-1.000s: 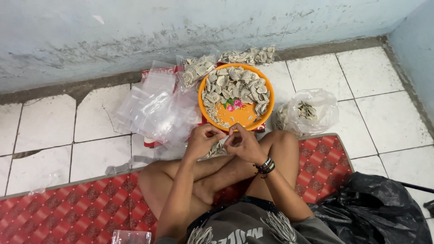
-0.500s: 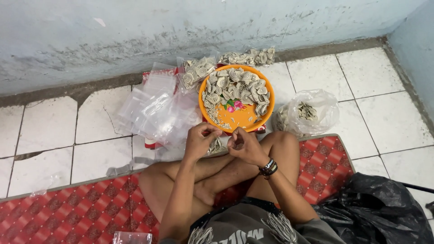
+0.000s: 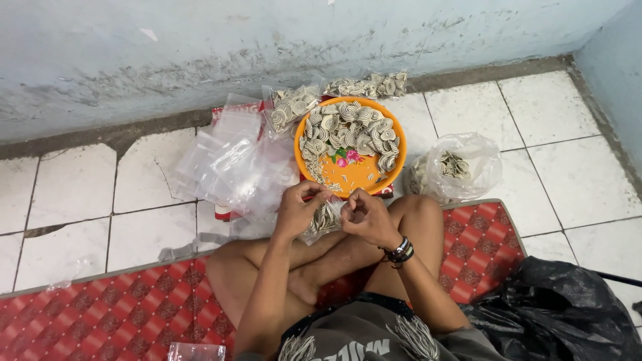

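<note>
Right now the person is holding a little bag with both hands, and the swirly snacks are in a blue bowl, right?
Not quite. The head view shows the bowl is orange, not blue. Both the left hand and right hand do hold the little bag.

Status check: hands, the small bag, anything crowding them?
Left hand and right hand both pinch small clear bag of spiral pieces. Orange bowl just ahead, empty bags left. Nothing blocking.

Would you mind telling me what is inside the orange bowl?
The orange bowl holds pale spiral-shaped pieces heaped along its far side. The bare near bottom shows a flower print and crumbs. Whatever lies under the heap is covered.
</note>
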